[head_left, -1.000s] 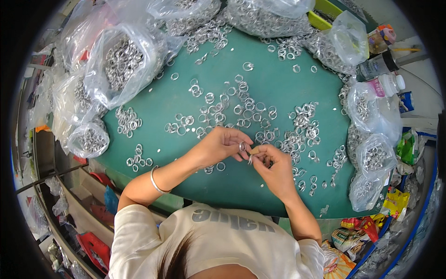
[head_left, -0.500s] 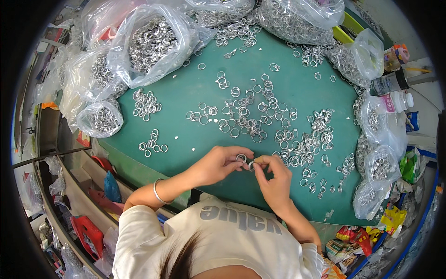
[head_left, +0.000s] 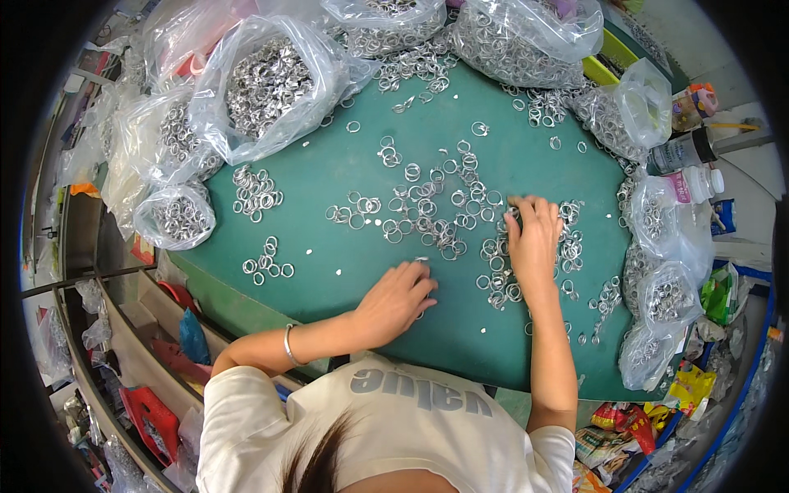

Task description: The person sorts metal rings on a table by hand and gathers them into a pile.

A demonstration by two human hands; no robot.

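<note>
Beneath the right hand [head_left: 534, 238], in the head view, heaped silvery rings [head_left: 497, 279] are partly covered; its fingers are bent over them, but whether any is pinched cannot be told. Leftward, the left hand [head_left: 394, 304] is loosely curled, with a single ring [head_left: 422, 260] seen at its fingertips; its grip is hidden. Such pieces are judged light, stiff and rather slippery, best pinched across their outer sides.

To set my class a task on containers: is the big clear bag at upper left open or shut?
Open: the clear bag's mouth gapes wide, exposing silver rings inside.
</note>
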